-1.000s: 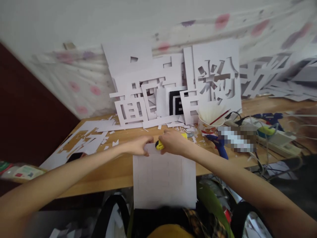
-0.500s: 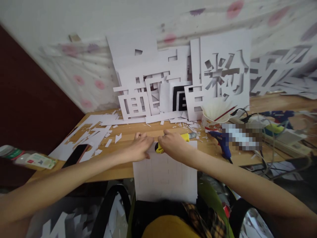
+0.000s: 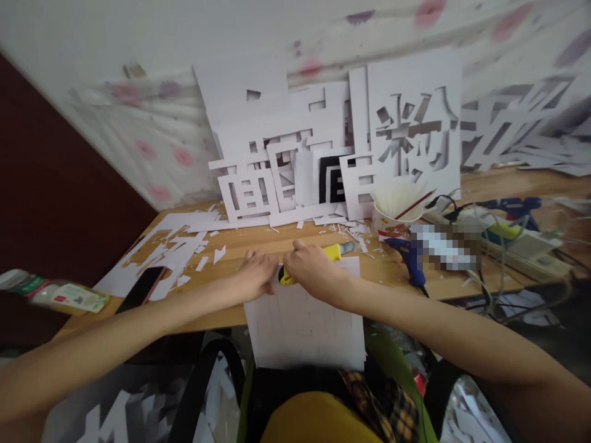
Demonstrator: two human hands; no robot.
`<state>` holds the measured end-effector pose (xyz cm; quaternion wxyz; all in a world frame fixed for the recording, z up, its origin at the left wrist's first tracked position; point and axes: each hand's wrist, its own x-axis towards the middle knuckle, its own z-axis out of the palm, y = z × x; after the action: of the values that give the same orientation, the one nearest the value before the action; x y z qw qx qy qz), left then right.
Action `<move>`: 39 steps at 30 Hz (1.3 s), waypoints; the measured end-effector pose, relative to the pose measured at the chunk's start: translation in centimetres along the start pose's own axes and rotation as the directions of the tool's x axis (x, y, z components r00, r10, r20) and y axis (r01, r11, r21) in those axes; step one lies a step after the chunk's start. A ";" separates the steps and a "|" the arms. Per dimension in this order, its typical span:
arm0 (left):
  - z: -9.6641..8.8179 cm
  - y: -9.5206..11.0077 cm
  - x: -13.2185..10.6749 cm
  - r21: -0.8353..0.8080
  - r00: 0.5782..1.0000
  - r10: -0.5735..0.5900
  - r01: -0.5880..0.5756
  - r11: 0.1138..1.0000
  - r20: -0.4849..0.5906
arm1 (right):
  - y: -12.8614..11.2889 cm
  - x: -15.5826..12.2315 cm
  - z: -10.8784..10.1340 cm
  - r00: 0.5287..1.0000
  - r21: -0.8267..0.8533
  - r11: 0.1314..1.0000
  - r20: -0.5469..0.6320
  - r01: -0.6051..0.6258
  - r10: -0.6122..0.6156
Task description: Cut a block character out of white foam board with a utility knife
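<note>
A white sheet with faint pencil lines (image 3: 305,326) lies over the near edge of the wooden table (image 3: 258,243) and hangs toward my lap. My right hand (image 3: 311,271) is closed round a yellow utility knife (image 3: 336,251), whose tip rests on the sheet's far left corner. My left hand (image 3: 256,275) presses down on that same corner, fingers curled, right beside the knife.
Cut-out white character boards (image 3: 323,154) lean on the wall behind. A paper cup of sticks (image 3: 392,215), a blue glue gun (image 3: 409,258), cables and a power strip (image 3: 521,243) lie to the right. Paper scraps, a phone (image 3: 141,289) and a bottle (image 3: 55,294) are on the left.
Both hands and the knife have stayed at the sheet's far edge, shifting slightly left. My view has dipped and drifted a little.
</note>
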<state>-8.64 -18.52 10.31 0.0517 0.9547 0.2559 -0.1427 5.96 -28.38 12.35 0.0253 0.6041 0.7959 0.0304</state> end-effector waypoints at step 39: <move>3.8 -0.4 -0.8 -0.949 0.943 -0.234 -0.172 0.265 -0.236 | 5.0 -3.3 -2.1 0.968 0.141 0.974 0.200 -0.179 0.150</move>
<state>-10.47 -19.20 6.94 0.5727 0.7299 0.3132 0.2029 11.50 -30.20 14.89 0.0500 0.6684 0.7369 -0.0878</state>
